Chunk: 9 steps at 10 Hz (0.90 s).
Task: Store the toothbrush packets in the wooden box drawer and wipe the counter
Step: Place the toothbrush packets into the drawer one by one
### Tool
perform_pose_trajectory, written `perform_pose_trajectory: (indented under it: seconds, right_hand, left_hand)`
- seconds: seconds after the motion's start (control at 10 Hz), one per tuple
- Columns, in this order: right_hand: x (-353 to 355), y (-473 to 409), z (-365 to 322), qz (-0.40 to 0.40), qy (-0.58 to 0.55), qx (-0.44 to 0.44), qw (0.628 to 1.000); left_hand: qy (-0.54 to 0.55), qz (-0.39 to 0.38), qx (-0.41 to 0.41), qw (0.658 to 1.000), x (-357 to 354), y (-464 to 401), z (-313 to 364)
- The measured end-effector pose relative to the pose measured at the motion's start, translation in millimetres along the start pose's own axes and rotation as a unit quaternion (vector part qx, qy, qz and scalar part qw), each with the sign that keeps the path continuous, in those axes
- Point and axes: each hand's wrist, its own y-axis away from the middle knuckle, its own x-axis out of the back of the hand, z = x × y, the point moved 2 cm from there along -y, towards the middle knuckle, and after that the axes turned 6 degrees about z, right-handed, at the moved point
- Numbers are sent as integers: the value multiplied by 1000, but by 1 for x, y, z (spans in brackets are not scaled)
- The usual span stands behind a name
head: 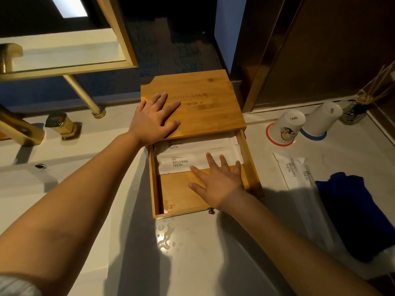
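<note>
Head view, looking down past both bare forearms. Left hand [152, 118] lying flat on the lid of the wooden box [198, 103], palm down, fingers straight and fanned a bit, arm reaching in from the lower left. Right hand [220, 181] stretched into the pulled-out drawer [177, 197], also flat and spread, fingertips touching the near edge of the front toothbrush packet [181, 163]. Not gripping anything, either hand, just pressing and resting.

Two packets inside the drawer, tucked toward the back: that front one, plus a second packet [192, 144] behind it, half under the lid. Bare wood on the drawer floor in front of them, with a wet patch near the front left corner.

Two more loose packets [297, 174] out on the white surface [203, 263], right of the box, beside a dark blue cloth [354, 214]. Little puddle of water [165, 236] just in front of the drawer. Two upturned white cups [307, 122] further back right, gold tap [19, 127] off to the left.
</note>
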Motion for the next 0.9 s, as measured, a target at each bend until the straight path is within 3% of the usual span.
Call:
perform_pose_trajectory:
  seconds: [0.3,0.4,0.5,0.6,0.7,0.8,0.9]
  right_hand:
    - [1,2,1,3,-13,35,999]
    - [9,11,7,33,-64,29,997]
    - [17,36,23,247,-166,36,954]
    - [11,64,69,480,-199,-57,852]
    - [-17,76,120,427,-125,-165,880]
    - [-49,78,149,302,-34,-222,926]
    - [-62,77,152,248,-2,-241,938]
  left_hand:
    - [-6,5,-3,1000,-2,0,-2]
    - [-7,10,-2,1000,-3,0,-3]
    - [-6,8,-2,1000,-3,0,-4]
    - [-9,6,-4,1000,-3,-1,-4]
    - [-7,6,-5,1000,-3,-1,-4]
    - [-6,5,-8,1000,-3,-1,-4]
    - [-9,4,-9,1000,-3,-1,-4]
